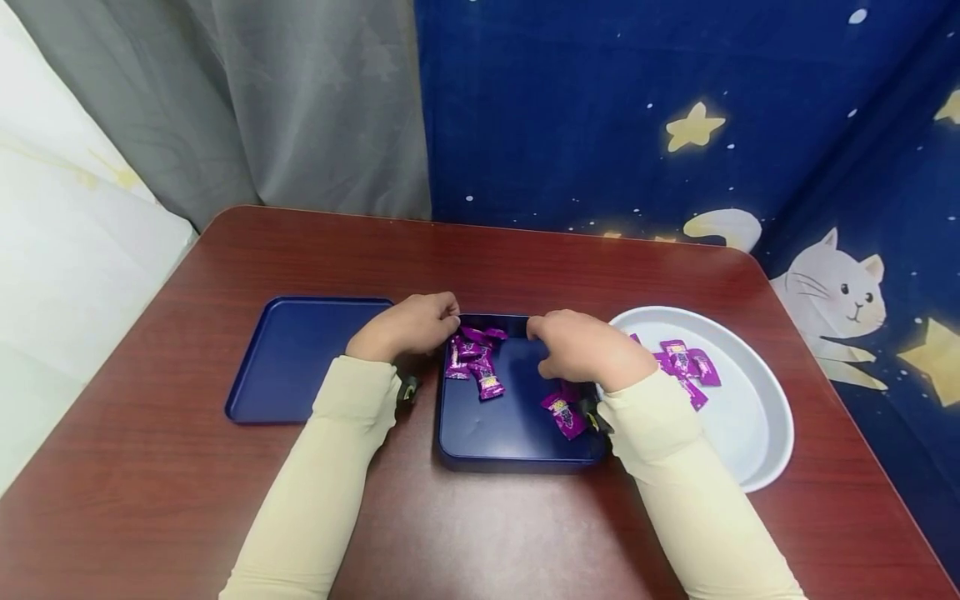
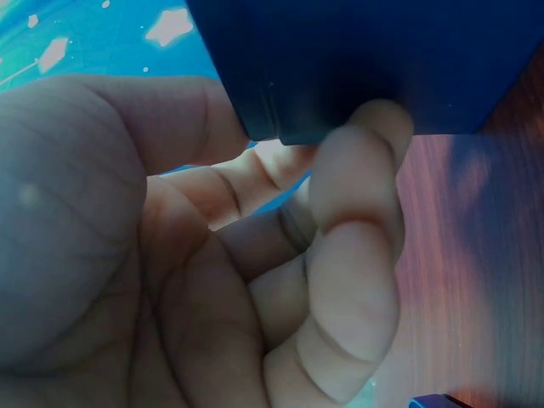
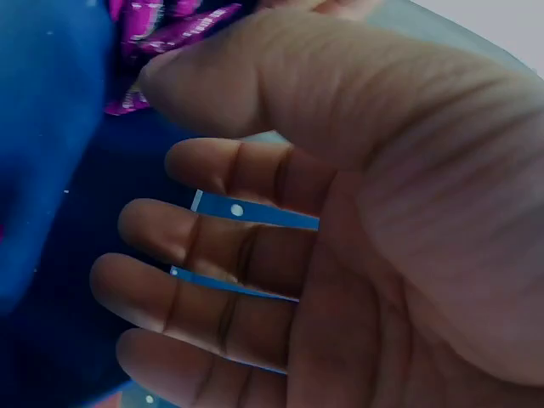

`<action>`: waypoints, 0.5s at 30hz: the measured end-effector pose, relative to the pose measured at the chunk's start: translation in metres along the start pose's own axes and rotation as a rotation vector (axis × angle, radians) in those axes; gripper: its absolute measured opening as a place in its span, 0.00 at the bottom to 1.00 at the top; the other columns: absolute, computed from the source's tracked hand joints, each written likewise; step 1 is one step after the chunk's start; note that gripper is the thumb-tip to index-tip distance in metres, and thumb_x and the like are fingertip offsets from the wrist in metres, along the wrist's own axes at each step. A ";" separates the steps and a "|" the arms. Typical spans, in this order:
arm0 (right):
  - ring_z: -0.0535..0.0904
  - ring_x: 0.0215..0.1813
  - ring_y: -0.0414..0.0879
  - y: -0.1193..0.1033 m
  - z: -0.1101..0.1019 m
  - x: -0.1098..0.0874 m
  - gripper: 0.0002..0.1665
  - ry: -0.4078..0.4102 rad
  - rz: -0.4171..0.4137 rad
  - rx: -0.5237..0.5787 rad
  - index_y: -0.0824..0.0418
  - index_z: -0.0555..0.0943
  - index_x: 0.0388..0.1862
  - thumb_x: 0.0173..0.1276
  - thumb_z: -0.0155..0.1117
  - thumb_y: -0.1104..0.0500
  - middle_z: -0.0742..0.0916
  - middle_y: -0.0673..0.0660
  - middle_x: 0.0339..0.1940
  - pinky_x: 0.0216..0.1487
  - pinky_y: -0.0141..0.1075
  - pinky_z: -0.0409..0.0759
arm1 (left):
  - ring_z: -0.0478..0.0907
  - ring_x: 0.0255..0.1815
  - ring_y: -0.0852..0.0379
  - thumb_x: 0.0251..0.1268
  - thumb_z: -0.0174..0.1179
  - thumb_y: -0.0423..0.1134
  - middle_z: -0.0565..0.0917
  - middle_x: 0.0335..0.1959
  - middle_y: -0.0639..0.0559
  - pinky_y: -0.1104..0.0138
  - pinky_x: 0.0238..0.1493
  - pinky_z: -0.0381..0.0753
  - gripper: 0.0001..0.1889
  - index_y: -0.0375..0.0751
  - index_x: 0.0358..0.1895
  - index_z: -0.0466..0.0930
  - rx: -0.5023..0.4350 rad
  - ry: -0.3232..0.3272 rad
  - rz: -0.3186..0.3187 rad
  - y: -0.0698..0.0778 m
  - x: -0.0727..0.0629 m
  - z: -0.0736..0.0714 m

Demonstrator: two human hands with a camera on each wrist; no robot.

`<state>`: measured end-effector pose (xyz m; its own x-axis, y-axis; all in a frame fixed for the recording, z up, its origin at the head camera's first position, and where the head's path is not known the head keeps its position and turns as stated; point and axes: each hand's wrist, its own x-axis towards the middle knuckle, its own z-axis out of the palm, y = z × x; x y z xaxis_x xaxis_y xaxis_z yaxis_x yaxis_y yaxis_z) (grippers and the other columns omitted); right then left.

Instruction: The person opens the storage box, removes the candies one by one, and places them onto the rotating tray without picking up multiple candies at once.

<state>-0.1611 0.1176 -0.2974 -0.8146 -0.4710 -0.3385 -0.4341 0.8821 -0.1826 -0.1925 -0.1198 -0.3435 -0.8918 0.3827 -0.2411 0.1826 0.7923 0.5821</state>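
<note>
A deep navy rectangular box (image 1: 517, 433) stands mid-table, with several purple-wrapped candies (image 1: 480, 358) in its far left part and a few more (image 1: 564, 417) near its right side. At the far left corner, my left hand (image 1: 408, 327) has curled fingers. In the left wrist view its thumb and fingertips hold the outside of the box (image 2: 357, 59) by that corner. My right hand (image 1: 588, 346) hangs over the far right part of the box, fingers extended and apart. Nothing lies in its palm; in the right wrist view, candies (image 3: 140, 34) show beyond the thumb.
A flat navy tray or lid (image 1: 300, 358) lies left of the box, partly behind the left hand. On the right, a round white tray (image 1: 750, 433) holds several purple candies (image 1: 686, 367), partly covered by the right forearm. Curtains hang behind the brown table (image 1: 420, 517).
</note>
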 end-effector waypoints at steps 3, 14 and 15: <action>0.79 0.41 0.51 -0.004 0.003 0.006 0.26 -0.026 0.021 -0.010 0.64 0.79 0.58 0.60 0.71 0.61 0.84 0.58 0.45 0.49 0.46 0.80 | 0.73 0.27 0.53 0.78 0.48 0.41 0.74 0.27 0.48 0.61 0.31 0.72 0.07 0.43 0.42 0.72 -0.003 -0.001 0.006 0.000 -0.001 -0.001; 0.78 0.45 0.52 -0.009 0.013 0.017 0.30 -0.109 0.068 -0.073 0.62 0.79 0.61 0.58 0.74 0.62 0.84 0.58 0.48 0.48 0.45 0.81 | 0.73 0.27 0.53 0.78 0.47 0.41 0.73 0.27 0.48 0.61 0.31 0.72 0.07 0.43 0.42 0.72 -0.010 -0.006 0.008 0.000 -0.002 -0.001; 0.78 0.45 0.52 -0.009 0.014 0.017 0.30 -0.110 0.063 -0.087 0.62 0.79 0.60 0.58 0.74 0.62 0.84 0.58 0.47 0.48 0.46 0.81 | 0.73 0.27 0.53 0.78 0.47 0.41 0.74 0.27 0.48 0.61 0.31 0.72 0.07 0.43 0.42 0.72 -0.010 -0.005 0.006 0.000 -0.002 -0.001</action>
<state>-0.1660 0.1020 -0.3144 -0.7962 -0.4081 -0.4467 -0.4192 0.9045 -0.0791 -0.1911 -0.1212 -0.3422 -0.8886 0.3901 -0.2412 0.1843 0.7853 0.5911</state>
